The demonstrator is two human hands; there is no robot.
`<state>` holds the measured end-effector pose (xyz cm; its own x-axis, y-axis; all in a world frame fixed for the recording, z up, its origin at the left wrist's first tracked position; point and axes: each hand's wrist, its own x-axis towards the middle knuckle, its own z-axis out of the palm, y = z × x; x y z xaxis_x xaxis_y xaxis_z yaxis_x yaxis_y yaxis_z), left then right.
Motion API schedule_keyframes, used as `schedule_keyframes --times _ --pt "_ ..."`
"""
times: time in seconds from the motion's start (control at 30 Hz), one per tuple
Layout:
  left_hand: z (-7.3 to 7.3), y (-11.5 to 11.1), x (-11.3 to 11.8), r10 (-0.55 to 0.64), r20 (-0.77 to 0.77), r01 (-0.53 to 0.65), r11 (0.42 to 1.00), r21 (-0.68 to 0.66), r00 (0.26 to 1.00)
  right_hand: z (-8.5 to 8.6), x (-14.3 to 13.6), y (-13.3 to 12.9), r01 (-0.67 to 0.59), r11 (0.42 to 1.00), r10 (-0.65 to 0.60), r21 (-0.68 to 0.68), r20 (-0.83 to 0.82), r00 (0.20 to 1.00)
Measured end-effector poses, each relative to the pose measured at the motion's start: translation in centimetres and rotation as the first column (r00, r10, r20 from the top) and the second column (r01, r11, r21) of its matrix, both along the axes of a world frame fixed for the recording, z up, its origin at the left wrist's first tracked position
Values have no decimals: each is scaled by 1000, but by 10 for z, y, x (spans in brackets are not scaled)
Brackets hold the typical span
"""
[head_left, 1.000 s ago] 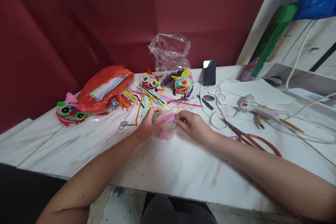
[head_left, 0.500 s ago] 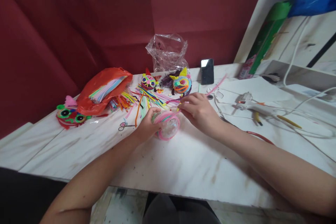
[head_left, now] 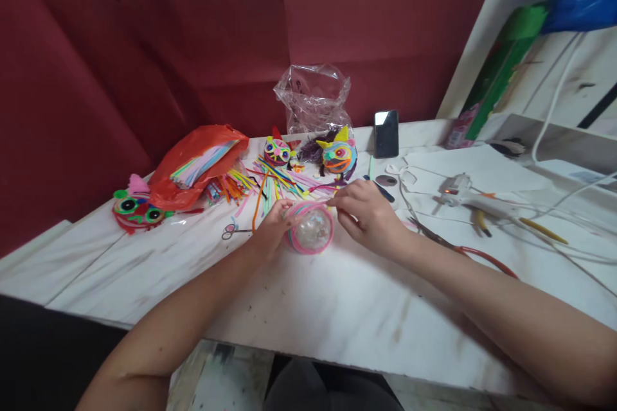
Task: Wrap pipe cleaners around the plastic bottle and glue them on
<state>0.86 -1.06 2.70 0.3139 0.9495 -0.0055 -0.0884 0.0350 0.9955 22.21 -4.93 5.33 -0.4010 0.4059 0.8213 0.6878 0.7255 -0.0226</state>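
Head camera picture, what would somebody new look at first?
Probably the big-eyed, colourful face on the table's left side, beside the bright red bag. Next, the two smaller faces near the back. Then the pink-banded round thing in the middle, held in the left hand.

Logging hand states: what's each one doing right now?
Left hand: closed on the pink ball.
Right hand: fingers curled at the ball's edge; can't tell whether they grip anything.

In the head view I see the left hand (head_left: pixel 276 226) gripping a ball (head_left: pixel 311 231), right hand (head_left: pixel 367 215) at its rim.
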Motion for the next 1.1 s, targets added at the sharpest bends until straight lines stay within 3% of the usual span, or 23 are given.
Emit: schedule_keyframes --times 0.1,0.23,0.5,0.9,1.1 --pt "3 -3 1 -7 38 9 1000 -29 999 -11 -5 3 -50 992 59 -117 67 996" --pt "3 -4 1 -42 52 43 999 -17 998 -23 -11 6 -50 986 69 -158 115 991" --pt "1 -3 1 -72 44 73 997 -27 996 -21 -8 4 -176 975 191 -134 105 976" --pt "1 -2 -1 -89 68 92 995 -38 994 -21 -3 5 -215 976 216 -25 144 966" --pt "-2 -1 -1 -116 82 116 993 -1 990 -23 -8 5 -267 963 268 -44 29 963"
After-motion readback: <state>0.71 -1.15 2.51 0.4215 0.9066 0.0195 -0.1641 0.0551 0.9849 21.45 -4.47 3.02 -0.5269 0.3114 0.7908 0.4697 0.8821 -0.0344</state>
